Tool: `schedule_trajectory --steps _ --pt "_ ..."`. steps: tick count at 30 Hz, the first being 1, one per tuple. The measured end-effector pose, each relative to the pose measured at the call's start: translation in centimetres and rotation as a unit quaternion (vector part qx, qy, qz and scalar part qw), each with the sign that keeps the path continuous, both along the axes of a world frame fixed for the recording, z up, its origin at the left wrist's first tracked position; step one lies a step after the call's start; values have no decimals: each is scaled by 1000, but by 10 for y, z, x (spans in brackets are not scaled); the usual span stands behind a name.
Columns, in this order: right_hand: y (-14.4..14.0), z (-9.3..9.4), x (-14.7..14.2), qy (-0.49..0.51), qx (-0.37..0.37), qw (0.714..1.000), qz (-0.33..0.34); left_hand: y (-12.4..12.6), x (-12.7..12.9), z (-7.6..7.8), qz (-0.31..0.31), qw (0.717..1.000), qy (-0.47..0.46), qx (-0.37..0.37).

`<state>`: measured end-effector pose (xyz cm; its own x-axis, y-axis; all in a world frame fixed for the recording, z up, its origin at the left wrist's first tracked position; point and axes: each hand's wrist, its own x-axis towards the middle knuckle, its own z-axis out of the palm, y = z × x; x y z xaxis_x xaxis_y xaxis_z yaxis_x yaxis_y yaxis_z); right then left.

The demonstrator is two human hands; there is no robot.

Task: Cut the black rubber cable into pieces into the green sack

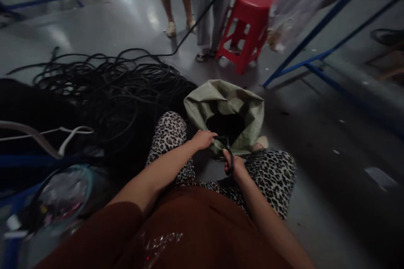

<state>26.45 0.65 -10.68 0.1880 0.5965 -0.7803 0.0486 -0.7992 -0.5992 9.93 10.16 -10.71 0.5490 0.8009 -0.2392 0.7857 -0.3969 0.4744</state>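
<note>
left hand fingers curled on black cable piece at green sack mouth; right hand fingers closed around same cable | sack on floor between knees; cable heap left

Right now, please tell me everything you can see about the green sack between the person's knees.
The green sack looks like woven plastic cloth, pale olive and crumpled. It stands on the grey floor between the knees, its mouth open and its rim folded outward. The inside is dark, so I cannot tell what it contains. The left hand touches its near rim, where a black cable runs down to the right hand. A heap of black cables lies at its left.
</note>
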Motion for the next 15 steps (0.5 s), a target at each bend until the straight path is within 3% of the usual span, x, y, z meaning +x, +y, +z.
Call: schedule_trajectory --steps 9,15 --pt "15 -6 15 166 47 975 -140 -18 0 0 -74 997 5 36" --pt "27 -14 16 205 50 962 -172 -25 -3 6 -114 991 5 73"
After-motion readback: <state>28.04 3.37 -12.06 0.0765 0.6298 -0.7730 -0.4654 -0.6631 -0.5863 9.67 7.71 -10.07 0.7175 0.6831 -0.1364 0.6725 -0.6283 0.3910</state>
